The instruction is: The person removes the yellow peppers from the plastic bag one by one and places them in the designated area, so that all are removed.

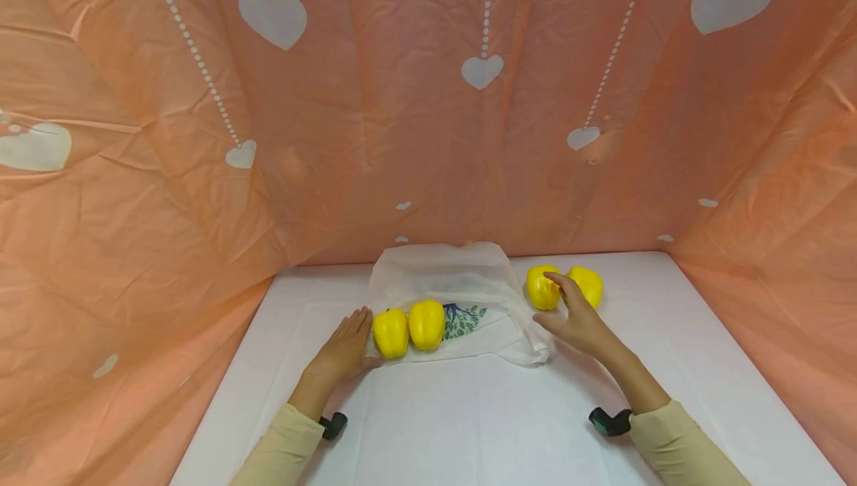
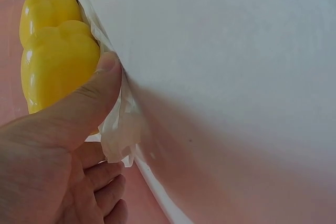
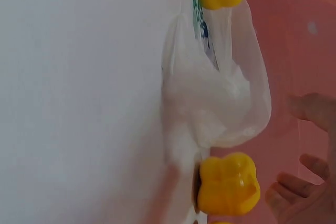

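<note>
Two yellow bell peppers (image 1: pixel 391 334) lie side by side on the left part of a white plastic bag (image 1: pixel 435 270), which is spread flat and printed with a green and blue tree. My left hand (image 1: pixel 345 344) rests at the bag's left end, fingers extended beside the nearer bell pepper (image 2: pixel 60 66). Its thumb touches the bag's edge in the left wrist view. My right hand (image 1: pixel 574 318) is raised with thumb and fingers spread, holding nothing, near two more yellow bell peppers (image 1: pixel 541 289) right of the bag. One of these peppers (image 3: pixel 229 184) shows apart from the hand in the right wrist view.
A white-covered table (image 1: pixel 428 426) bears the bag and peppers. An orange curtain (image 1: pixel 415 136) with pale hearts hangs behind it and at both sides. A dark wrist device (image 1: pixel 611 422) sits at the right sleeve, and another (image 1: pixel 333 426) at the left.
</note>
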Action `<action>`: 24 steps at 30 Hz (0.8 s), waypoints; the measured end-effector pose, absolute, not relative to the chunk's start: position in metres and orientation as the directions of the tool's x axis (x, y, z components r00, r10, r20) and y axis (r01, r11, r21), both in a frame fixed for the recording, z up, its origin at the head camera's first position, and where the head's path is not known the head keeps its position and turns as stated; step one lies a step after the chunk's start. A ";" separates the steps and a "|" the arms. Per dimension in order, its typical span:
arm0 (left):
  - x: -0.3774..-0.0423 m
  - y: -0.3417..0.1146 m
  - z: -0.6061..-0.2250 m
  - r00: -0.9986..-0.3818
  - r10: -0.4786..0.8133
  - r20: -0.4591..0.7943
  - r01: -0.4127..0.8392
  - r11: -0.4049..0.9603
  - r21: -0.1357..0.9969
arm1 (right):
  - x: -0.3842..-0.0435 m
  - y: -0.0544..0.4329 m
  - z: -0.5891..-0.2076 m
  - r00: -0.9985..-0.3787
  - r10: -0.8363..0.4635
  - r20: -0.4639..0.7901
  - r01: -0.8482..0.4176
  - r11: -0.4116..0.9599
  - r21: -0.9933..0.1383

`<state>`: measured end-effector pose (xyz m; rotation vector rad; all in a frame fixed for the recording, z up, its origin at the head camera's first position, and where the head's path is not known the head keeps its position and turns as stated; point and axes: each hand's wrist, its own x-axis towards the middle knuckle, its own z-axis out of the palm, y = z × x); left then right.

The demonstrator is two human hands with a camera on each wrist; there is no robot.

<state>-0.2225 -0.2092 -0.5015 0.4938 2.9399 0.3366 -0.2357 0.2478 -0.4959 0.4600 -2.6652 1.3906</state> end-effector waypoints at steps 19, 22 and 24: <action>-0.222 -0.209 -0.502 -0.936 0.330 -0.121 0.294 0.923 0.248 | -0.228 0.211 -0.504 -0.922 -0.296 0.248 -0.375 0.537 -0.755; -0.223 -0.209 -0.502 -0.936 0.330 -0.120 0.293 0.922 0.251 | -0.227 0.205 -0.505 -0.909 -0.320 0.266 -0.403 0.514 -0.757; -0.223 -0.209 -0.502 -0.936 0.331 -0.122 0.293 0.922 0.253 | -0.226 0.202 -0.506 -0.905 -0.331 0.268 -0.410 0.507 -0.758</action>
